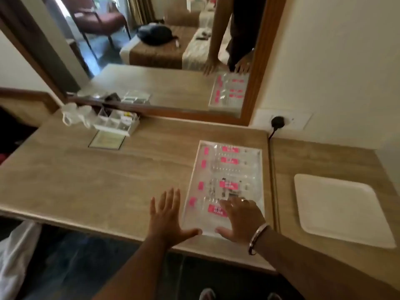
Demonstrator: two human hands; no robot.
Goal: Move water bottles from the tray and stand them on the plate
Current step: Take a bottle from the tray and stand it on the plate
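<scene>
A white tray lies on the wooden desk, holding several clear water bottles with pink labels, all lying on their sides. My right hand hovers over the nearest bottle with fingers spread, holding nothing. My left hand is spread flat just left of the tray's near corner, also empty. A square white plate sits bare on the desk to the right of the tray.
A mirror runs along the wall behind the desk. At the back left stand a white compartment box of sachets, a crumpled white bag and a framed card. A black plug and cable sit by the wall.
</scene>
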